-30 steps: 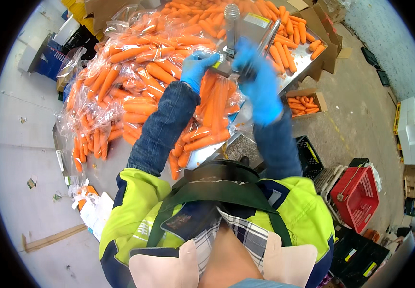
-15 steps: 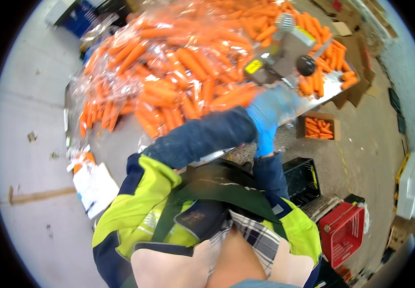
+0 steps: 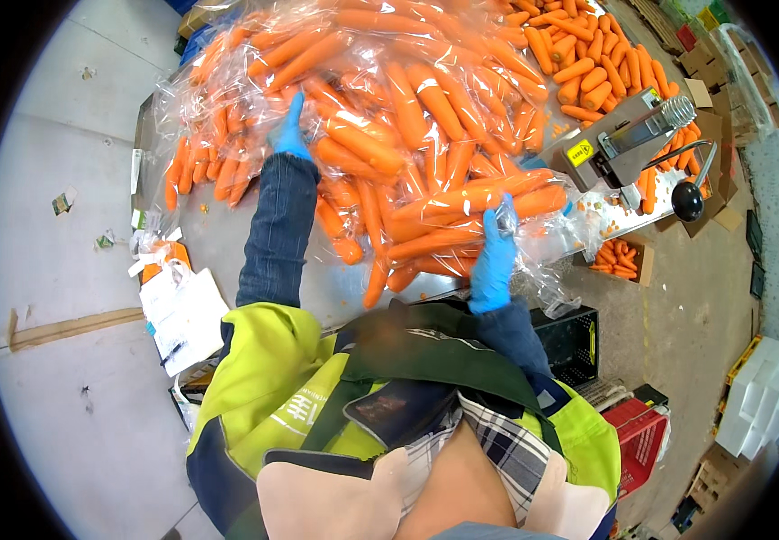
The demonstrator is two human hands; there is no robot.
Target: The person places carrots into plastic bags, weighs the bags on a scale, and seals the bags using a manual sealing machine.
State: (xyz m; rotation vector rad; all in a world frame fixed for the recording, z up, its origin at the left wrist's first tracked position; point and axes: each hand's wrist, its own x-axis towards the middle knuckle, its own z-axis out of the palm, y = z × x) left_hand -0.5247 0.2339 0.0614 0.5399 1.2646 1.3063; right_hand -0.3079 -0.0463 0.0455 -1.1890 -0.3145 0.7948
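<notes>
Clear plastic bags of carrots (image 3: 344, 135) are heaped on the metal table in front of me. My right hand (image 3: 495, 261), in a blue glove, grips the near right end of a carrot bag (image 3: 461, 211), its loose plastic trailing beside the wrist. My left hand (image 3: 290, 135), also gloved in blue, reaches farther in at the left of the heap. One finger there points outward against the plastic; the others are partly hidden. Right of the bags stands a grey metal bench device (image 3: 601, 148) with a yellow label and a black ball-ended lever (image 3: 687, 201).
Loose carrots (image 3: 592, 63) lie across the far right of the table. Below its right edge is a cardboard box of carrots (image 3: 619, 258). A black crate (image 3: 574, 346) and a red crate (image 3: 639, 441) stand at my right. Papers (image 3: 182, 315) sit at the left.
My hands were close together beside the bench device; now they are apart, the left far over on the heap. A carrot bag now lies in front of my right hand.
</notes>
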